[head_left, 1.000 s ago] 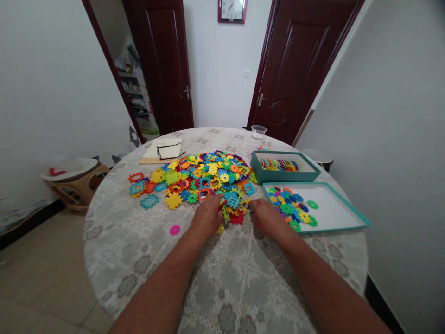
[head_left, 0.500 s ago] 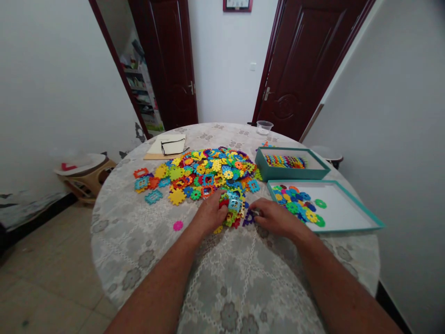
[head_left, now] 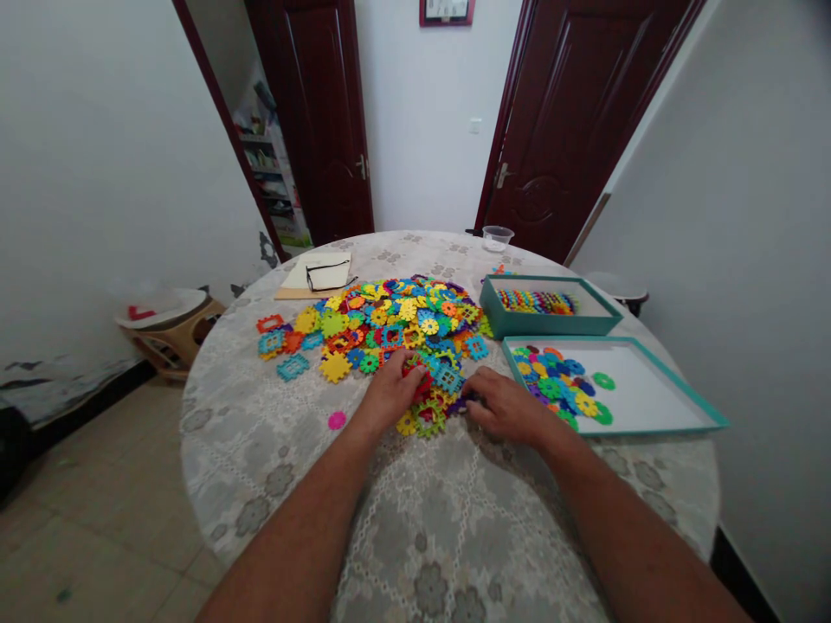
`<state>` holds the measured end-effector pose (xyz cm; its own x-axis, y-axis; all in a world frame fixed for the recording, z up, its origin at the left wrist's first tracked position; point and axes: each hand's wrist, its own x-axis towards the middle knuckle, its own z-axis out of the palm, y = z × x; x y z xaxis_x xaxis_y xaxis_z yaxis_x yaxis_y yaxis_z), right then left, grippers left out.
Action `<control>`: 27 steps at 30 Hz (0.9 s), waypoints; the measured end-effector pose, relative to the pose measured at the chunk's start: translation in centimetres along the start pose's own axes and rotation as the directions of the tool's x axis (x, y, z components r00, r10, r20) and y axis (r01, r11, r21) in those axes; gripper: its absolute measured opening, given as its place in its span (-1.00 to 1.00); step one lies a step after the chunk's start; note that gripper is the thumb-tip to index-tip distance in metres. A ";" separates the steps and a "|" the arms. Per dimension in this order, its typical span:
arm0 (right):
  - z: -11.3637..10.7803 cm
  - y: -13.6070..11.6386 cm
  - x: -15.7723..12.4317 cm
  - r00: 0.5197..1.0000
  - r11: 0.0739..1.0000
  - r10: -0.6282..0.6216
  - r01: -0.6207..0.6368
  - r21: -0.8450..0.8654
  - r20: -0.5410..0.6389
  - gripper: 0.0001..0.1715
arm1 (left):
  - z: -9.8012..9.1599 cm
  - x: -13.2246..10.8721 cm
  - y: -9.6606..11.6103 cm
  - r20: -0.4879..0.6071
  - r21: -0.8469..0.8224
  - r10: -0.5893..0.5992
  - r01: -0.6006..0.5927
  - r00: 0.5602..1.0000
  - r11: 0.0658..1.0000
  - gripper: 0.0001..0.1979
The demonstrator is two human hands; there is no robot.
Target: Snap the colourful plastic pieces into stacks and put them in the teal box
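My left hand (head_left: 389, 391) is closed at the near edge of a heap of colourful plastic toy pieces (head_left: 406, 311), its thumb and fingers around a red toy piece (head_left: 421, 381). Just right of that lies a light-blue square frame piece (head_left: 447, 377). My right hand (head_left: 505, 407) has its fingers drawn together on a purple toy piece (head_left: 458, 405), partly hidden by the fingertips. Between the hands, a yellow-green toy piece (head_left: 429, 417) rests on the cloth. A pink disc (head_left: 337, 420) lies alone left of my left hand.
At right, a teal box (head_left: 551, 324) contains rows of coloured pieces. In front of it, a shallow white tray (head_left: 649, 389) with teal rim holds loose discs. Black glasses (head_left: 328, 277) lie on paper (head_left: 299, 281) at back left. A clear plastic bowl (head_left: 497, 238) stands at the far edge.
The light-blue frame piece, tilted up between my hands before, now lies flatter. More yellow-green pieces show in front of my left hand. The view has shifted slightly.
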<state>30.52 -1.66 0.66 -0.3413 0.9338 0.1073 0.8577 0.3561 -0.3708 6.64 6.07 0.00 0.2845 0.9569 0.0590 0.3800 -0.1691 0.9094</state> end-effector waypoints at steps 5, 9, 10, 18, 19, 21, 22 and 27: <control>0.4 0.7 0.8 0.981 1.000 0.005 -0.011 -0.028 -0.196 -0.73 | -0.4 0.5 -0.3 -0.010 -0.167 -0.067 0.064 0.998 0.984 -0.74; 0.5 0.7 1.0 0.959 0.986 0.147 -0.160 -0.036 -0.244 -0.70 | -0.4 0.8 -0.7 -0.015 -0.180 -0.103 0.099 0.995 0.979 -0.77; 0.6 0.7 1.0 0.957 0.978 0.187 -0.203 -0.049 -0.223 -0.70 | -0.4 0.8 -0.8 -0.008 -0.174 -0.104 0.101 0.995 0.980 -0.78; 0.5 -1.2 0.9 0.918 0.952 0.213 -0.272 -0.140 -0.334 -0.75 | -0.1 1.0 -1.7 0.005 -0.132 -0.051 0.052 0.999 0.990 -0.69; 0.4 -1.9 0.8 0.931 0.958 0.210 -0.257 -0.126 -0.300 -0.75 | -0.1 1.0 -1.7 -0.002 -0.145 -0.049 0.048 0.999 0.988 -0.71; 0.6 -3.6 0.8 0.959 0.965 0.226 -0.245 -0.098 -0.172 -0.67 | -0.1 0.9 -1.5 -0.012 -0.164 -0.045 0.042 0.999 0.986 -0.73; 0.8 -4.5 0.8 0.965 0.963 0.241 -0.251 -0.095 -0.108 -0.63 | -0.1 0.9 -1.4 -0.013 -0.170 -0.045 0.042 0.999 0.984 -0.74; 2.5 -7.1 1.0 0.958 0.949 0.286 -0.287 -0.133 -0.027 -0.63 | 0.2 1.1 -1.8 -0.010 -0.152 -0.029 0.027 1.000 0.988 -0.73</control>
<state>23.15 -3.37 1.09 -0.0716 0.9972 0.0218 0.9628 0.0748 -0.2595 6.44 7.40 -1.61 0.2643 0.9637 0.0366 0.2496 -0.1050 0.9626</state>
